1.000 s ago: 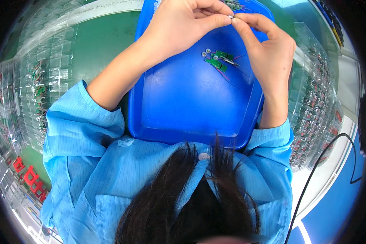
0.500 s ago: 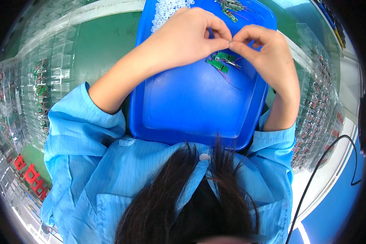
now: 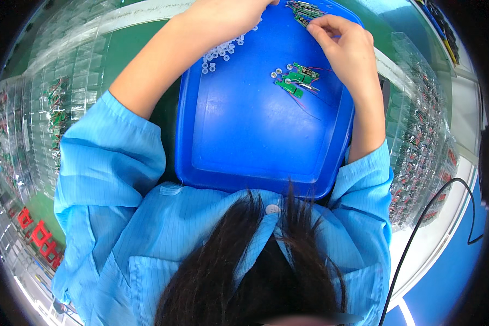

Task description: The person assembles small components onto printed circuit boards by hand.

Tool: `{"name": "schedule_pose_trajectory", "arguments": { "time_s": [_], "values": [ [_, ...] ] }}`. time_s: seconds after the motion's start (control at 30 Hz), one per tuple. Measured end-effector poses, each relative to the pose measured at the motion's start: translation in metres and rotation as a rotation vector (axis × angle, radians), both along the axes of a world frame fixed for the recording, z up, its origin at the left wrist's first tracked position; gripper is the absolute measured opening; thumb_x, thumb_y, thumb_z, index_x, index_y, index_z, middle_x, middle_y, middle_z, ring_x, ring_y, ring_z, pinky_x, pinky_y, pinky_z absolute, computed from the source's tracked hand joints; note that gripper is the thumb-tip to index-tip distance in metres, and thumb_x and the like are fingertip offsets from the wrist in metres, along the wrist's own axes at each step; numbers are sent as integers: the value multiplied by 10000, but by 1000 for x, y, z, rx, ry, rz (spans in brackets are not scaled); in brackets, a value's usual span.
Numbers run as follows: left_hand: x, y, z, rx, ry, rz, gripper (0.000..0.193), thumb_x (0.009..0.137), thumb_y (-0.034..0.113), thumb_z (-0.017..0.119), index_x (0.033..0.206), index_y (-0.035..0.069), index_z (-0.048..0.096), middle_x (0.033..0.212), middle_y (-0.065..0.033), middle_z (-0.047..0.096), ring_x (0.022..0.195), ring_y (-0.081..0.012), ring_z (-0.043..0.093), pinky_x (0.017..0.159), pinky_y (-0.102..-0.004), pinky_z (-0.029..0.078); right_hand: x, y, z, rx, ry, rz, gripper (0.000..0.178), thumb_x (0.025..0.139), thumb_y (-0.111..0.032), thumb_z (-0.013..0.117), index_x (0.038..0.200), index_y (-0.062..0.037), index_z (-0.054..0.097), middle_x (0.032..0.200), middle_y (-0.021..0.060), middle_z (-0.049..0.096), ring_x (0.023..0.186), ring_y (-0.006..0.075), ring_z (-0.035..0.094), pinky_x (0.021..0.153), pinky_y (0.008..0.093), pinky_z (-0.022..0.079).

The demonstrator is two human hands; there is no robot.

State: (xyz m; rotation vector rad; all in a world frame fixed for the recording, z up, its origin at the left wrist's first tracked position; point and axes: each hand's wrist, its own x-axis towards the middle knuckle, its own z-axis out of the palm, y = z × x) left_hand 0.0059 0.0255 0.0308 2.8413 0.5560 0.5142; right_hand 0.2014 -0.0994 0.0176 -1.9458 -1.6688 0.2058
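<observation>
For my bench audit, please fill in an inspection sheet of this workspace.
Surface: green worktop under a blue tray.
Job's things: wired circuit boards right of mid-tray; board pile at its far end; white caps upper left.
Clutter: clear plastic trays with parts, both sides.
Left grip: fingertips beyond the top edge.
Right grip: at the board pile; hold unclear.
Cables: black cable, right.
Surroundings: red objects, lower left.
</observation>
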Motion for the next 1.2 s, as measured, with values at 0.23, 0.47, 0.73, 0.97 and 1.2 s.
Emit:
{"name": "schedule_pose_trajectory", "arguments": {
  "time_s": [0.23, 0.47, 0.73, 0.97, 1.2],
  "values": [
    [-4, 2, -11, 251, 76, -31, 152, 870, 79, 562, 818, -16, 670, 976, -206, 626, 909, -366, 648, 834, -450, 537, -28, 9, 10, 139, -155, -7, 66, 814, -65, 730, 864, -25, 748, 800, 137, 668, 813, 342, 625, 762, 426, 512],
    [0, -13, -7, 102, -174, 86, 143, 870, 80, 619, 869, -40, 696, 859, -170, 690, 810, -338, 678, 763, -417, 559, -17, 7, -1, 382, 63, 247, 115, 825, -77, 730, 905, 4, 718, 849, 162, 662, 844, 338, 640, 777, 426, 512],
    [-5, -22, -29, -1494, -394, 86, 191, 944, 126, 711, 1022, -45, 748, 852, -58, 721, 747, -111, 663, 698, -244, 550, -43, -13, 28, 235, 227, -15, 111, 843, -46, 757, 886, -11, 662, 783, 112, 688, 677, 210, 660, 654, 297, 519],
    [-6, -24, -37, -1786, -532, 50, 145, 963, 123, 704, 1010, -7, 750, 903, -51, 716, 751, -98, 646, 704, -220, 534, -55, -17, 24, 416, -38, 38, 136, 831, 13, 742, 943, -5, 667, 829, 112, 698, 768, 227, 704, 718, 330, 550],
    [-8, -22, -37, -1690, -553, 52, 134, 947, 127, 701, 942, 2, 747, 842, -41, 705, 698, -86, 615, 668, -220, 513, -38, -21, 14, 224, 158, 136, 421, 856, 28, 728, 1270, 4, 653, 938, 113, 724, 855, 178, 700, 787, 302, 558]
  ]
}}
